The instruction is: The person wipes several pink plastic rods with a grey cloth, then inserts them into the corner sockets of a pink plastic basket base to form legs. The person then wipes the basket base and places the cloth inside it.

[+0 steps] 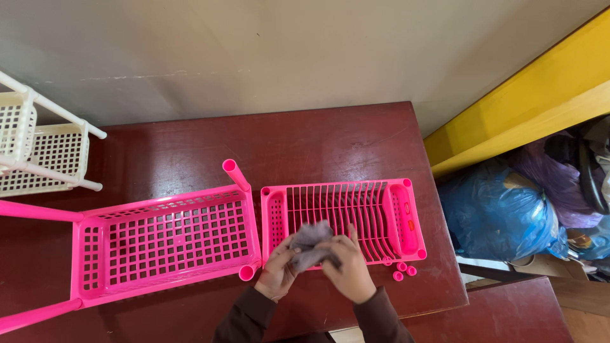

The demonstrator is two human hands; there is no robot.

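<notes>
Your left hand (277, 273) and right hand (348, 270) both closed round grey cloth (311, 244), bunched for grip, over slotted pink tray (406, 219) at tabletop's (190, 143) near edge. Pink rack (165, 244) alongside, small caps (403, 272) loose by tray's corner.

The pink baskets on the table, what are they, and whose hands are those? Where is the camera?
The camera sits on a person's head and looks down, so you see that person's own two hands. The left hand and the right hand hold a crumpled grey cloth together, over the edge of a pink plastic rack tray with long slots. Beside it lies a pink basket shelf with square holes and pink tube legs. Small pink caps lie near the tray. All rest on a dark red table. A white basket shelf shows at the left, and stuffed bags sit on the floor at the right.
</notes>
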